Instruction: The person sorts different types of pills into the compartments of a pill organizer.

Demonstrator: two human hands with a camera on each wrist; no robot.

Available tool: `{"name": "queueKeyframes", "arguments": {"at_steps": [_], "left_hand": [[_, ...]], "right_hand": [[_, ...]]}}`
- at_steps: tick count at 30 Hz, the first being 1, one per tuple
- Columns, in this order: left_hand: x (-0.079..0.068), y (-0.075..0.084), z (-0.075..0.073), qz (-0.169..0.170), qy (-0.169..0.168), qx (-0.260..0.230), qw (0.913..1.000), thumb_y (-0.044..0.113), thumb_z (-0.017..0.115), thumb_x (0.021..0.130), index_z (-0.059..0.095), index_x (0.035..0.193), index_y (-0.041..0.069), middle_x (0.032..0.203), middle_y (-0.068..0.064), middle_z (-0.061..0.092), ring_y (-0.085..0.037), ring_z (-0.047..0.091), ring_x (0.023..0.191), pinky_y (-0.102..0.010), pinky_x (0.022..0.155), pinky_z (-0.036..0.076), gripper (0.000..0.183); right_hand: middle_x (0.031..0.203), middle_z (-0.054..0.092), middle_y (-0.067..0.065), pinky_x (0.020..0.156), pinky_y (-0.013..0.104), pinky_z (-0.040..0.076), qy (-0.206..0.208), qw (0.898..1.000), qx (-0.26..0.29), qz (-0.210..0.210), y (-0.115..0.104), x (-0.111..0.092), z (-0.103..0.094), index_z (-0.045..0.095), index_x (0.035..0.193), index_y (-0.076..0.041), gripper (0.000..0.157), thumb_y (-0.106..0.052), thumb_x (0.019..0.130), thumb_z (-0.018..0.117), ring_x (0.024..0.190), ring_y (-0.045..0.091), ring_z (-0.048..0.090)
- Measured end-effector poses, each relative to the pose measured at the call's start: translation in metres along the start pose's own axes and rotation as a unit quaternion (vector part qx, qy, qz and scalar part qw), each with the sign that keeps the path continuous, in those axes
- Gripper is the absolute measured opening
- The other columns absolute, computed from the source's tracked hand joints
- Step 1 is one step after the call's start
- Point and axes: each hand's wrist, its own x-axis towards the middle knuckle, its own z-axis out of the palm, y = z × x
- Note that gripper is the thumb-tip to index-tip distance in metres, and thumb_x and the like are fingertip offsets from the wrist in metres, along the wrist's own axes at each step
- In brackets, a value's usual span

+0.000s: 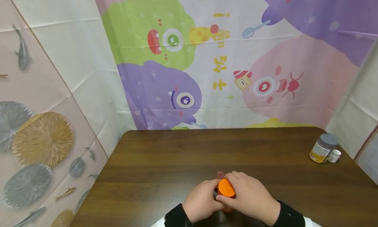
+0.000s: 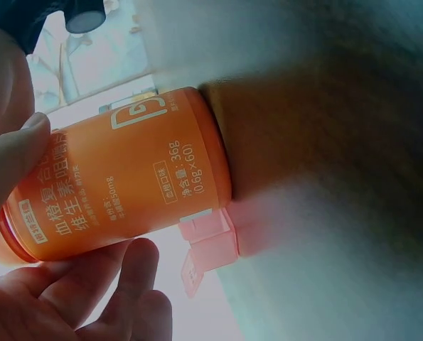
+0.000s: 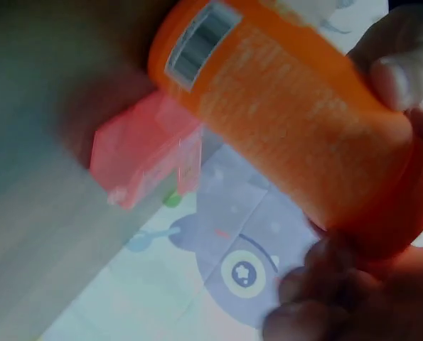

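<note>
An orange pill bottle (image 2: 126,174) with printed white lettering stands at the near middle of the table, between both hands. From above, mainly its orange cap (image 1: 226,187) shows. My left hand (image 1: 202,200) grips the bottle from the left, thumb on one side and fingers on the other. On the right, my right hand (image 1: 251,194) curls round the cap end, its thumb crossing the near side. Just behind the bottle sits a small translucent red pill box (image 3: 143,145), its lid raised in the left wrist view. The hands hide much of the bottle in the head view.
At the far right of the brown table (image 1: 165,151) stand a jar with a grey lid (image 1: 324,149) and a small white bottle (image 1: 334,156). A cartoon-printed curtain (image 1: 218,112) hangs along the table's back edge.
</note>
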Motion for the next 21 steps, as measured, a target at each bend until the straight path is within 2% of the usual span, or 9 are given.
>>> {"name": "queueKeyframes", "arguments": {"at_steps": [2, 4, 6, 8, 10, 13, 16, 19, 21], "left_hand": [[0.0007, 0.0014, 0.0003, 0.005, 0.000, 0.013, 0.9999, 0.040, 0.077, 0.080, 0.063, 0.112, 0.025, 0.096, 0.015, 0.064, -0.002, 0.055, 0.079, -0.024, 0.072, 0.051, 0.039], [0.0014, 0.0033, 0.0006, 0.007, 0.001, 0.023, 0.9997, 0.040, 0.078, 0.079, 0.063, 0.112, 0.024, 0.094, 0.015, 0.064, -0.002, 0.055, 0.077, -0.021, 0.069, 0.050, 0.039], [0.0022, 0.0051, 0.0005, 0.006, 0.000, 0.025, 0.9997, 0.040, 0.077, 0.080, 0.064, 0.110, 0.023, 0.092, 0.015, 0.064, -0.002, 0.056, 0.076, -0.020, 0.067, 0.050, 0.037], [0.0027, 0.0061, 0.0001, 0.008, 0.000, 0.030, 0.9995, 0.038, 0.077, 0.080, 0.064, 0.110, 0.022, 0.093, 0.015, 0.064, -0.002, 0.056, 0.077, -0.020, 0.068, 0.050, 0.037], [0.0032, 0.0065, -0.0004, 0.009, 0.000, 0.022, 0.9997, 0.038, 0.077, 0.080, 0.064, 0.110, 0.023, 0.094, 0.015, 0.065, -0.002, 0.056, 0.078, -0.022, 0.071, 0.051, 0.036], [0.0034, 0.0056, -0.0010, 0.012, 0.000, 0.013, 0.9998, 0.039, 0.077, 0.080, 0.063, 0.112, 0.024, 0.096, 0.015, 0.065, -0.001, 0.055, 0.078, -0.023, 0.074, 0.052, 0.037], [0.0020, 0.0041, -0.0011, 0.008, -0.002, 0.006, 0.9999, 0.040, 0.077, 0.080, 0.063, 0.111, 0.024, 0.094, 0.015, 0.064, -0.001, 0.054, 0.076, -0.023, 0.072, 0.052, 0.037], [-0.0006, 0.0028, -0.0012, 0.004, 0.000, 0.012, 0.9999, 0.039, 0.078, 0.079, 0.063, 0.111, 0.024, 0.094, 0.015, 0.064, -0.002, 0.055, 0.077, -0.022, 0.070, 0.051, 0.039], [-0.0017, 0.0023, -0.0015, 0.002, 0.002, 0.017, 0.9998, 0.038, 0.078, 0.078, 0.063, 0.111, 0.022, 0.091, 0.015, 0.063, -0.003, 0.056, 0.076, -0.020, 0.067, 0.050, 0.039]], "right_hand": [[0.087, 0.053, -0.015, 0.057, 0.021, 0.045, 0.008, 1.000, -0.002, -0.014, 0.0015, -0.0016, 0.0001, 0.062, 0.110, -0.024, 0.043, -0.058, 0.083, 0.065, 0.069, 0.003, 0.045], [0.094, 0.055, -0.015, 0.062, 0.023, 0.048, 0.020, 0.999, 0.003, -0.046, 0.0041, -0.0036, 0.0000, 0.062, 0.118, -0.022, 0.043, -0.044, 0.082, 0.069, 0.074, 0.003, 0.046], [0.107, 0.057, -0.012, 0.071, 0.028, 0.051, 0.026, 0.997, 0.006, -0.078, 0.0063, -0.0057, -0.0005, 0.059, 0.128, -0.019, 0.052, -0.033, 0.079, 0.070, 0.086, 0.005, 0.050], [0.120, 0.056, -0.008, 0.079, 0.033, 0.053, 0.030, 0.996, 0.002, -0.088, 0.0072, -0.0063, -0.0009, 0.055, 0.134, -0.019, 0.057, -0.034, 0.080, 0.069, 0.098, 0.007, 0.051], [0.119, 0.057, -0.007, 0.078, 0.034, 0.053, 0.032, 0.997, -0.003, -0.067, 0.0065, -0.0052, -0.0009, 0.057, 0.131, -0.020, 0.054, -0.044, 0.084, 0.067, 0.098, 0.008, 0.052], [0.097, 0.058, -0.012, 0.064, 0.026, 0.051, 0.026, 0.999, -0.016, -0.008, 0.0033, -0.0020, -0.0010, 0.062, 0.114, -0.022, 0.054, -0.066, 0.083, 0.060, 0.079, 0.005, 0.050], [0.083, 0.052, -0.015, 0.055, 0.021, 0.045, 0.015, 1.000, -0.008, 0.010, 0.0007, -0.0003, -0.0008, 0.062, 0.102, -0.025, 0.045, -0.065, 0.081, 0.063, 0.066, 0.004, 0.044], [0.090, 0.055, -0.015, 0.060, 0.023, 0.047, 0.012, 0.999, 0.007, -0.039, 0.0010, 0.0001, -0.0006, 0.064, 0.112, -0.021, 0.039, -0.046, 0.082, 0.069, 0.072, 0.003, 0.046], [0.104, 0.058, -0.012, 0.072, 0.028, 0.051, 0.013, 0.996, 0.016, -0.083, 0.0025, 0.0000, -0.0013, 0.061, 0.124, -0.019, 0.047, -0.034, 0.080, 0.070, 0.085, 0.004, 0.051]]}}
